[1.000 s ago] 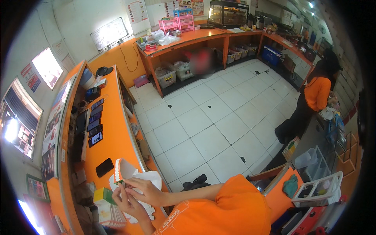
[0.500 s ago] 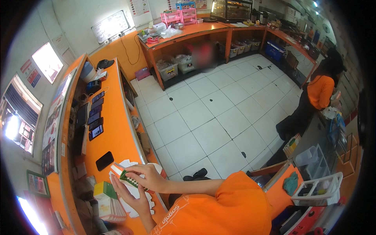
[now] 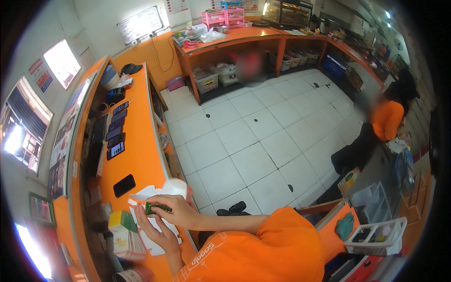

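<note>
Between my hands is a small folding carton [image 3: 151, 208] with green and orange-white sides, partly covered by my fingers. My right hand [image 3: 176, 211] pinches its green edge from above. My left hand [image 3: 159, 238] holds it from the near side, fingers long and close together against its panel. Under both hands, white flat cardboard pieces [image 3: 153, 249] lie on the orange counter [image 3: 141, 160]. Beside my left hand stands a stack of flattened yellow, green and white cartons [image 3: 126, 235].
A black phone [image 3: 124, 185] lies just beyond the cardboard, and several phones [image 3: 116, 141] form a row farther along. A round white object [image 3: 178, 188] sits at the counter's edge. To the right, a person in orange [image 3: 387, 120] stands at another counter. A white basket [image 3: 378, 237] is near right.
My right fingers have closed farther over the carton, and its toothed white edge no longer shows. The view has shifted slightly. The person at right leans and has turned a little.
</note>
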Available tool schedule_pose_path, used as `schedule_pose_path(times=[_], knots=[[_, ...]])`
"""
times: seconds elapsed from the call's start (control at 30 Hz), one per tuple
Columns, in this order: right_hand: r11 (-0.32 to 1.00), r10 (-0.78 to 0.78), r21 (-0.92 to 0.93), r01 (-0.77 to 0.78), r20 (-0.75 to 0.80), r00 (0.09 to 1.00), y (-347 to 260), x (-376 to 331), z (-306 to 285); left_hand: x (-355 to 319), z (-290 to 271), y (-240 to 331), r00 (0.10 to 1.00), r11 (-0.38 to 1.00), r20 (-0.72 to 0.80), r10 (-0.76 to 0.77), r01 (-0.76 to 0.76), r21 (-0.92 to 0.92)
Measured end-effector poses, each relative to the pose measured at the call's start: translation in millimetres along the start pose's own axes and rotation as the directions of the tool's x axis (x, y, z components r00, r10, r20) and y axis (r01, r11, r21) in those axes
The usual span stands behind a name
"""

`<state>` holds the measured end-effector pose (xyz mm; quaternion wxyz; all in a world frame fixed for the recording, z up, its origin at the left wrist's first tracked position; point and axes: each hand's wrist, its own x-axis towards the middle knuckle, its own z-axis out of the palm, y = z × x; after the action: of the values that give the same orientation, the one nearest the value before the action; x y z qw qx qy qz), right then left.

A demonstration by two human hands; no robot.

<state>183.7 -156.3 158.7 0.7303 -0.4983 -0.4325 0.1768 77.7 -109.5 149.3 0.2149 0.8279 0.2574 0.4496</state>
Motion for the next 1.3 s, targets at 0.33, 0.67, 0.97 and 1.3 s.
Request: schedule_pose_path(times=[0.33,0.67,0.97,1.3], knots=[[0.976,-0.132,-0.176,0.132,0.010,0.991,-2,4,-6,-3,5,-8,0.978,0.838,-0.040,-0.203,0.153,-0.523],[0.988,0.019,0.141,-0.066,0.309,0.951,-17,-4,13,15,-23,-13,0.963,0.726,-0.066,-0.262,0.151,-0.671],[0.982,0.114,0.113,-0.150,0.278,0.954,-14,-13,16,16,-30,-6,0.993,0.982,-0.099,-0.072,0.053,-0.181],[0.962,0.191,0.137,-0.236,0.277,0.942,-17,-17,15,16,-32,-4,0.991,0.997,-0.132,-0.003,-0.007,-0.072]])
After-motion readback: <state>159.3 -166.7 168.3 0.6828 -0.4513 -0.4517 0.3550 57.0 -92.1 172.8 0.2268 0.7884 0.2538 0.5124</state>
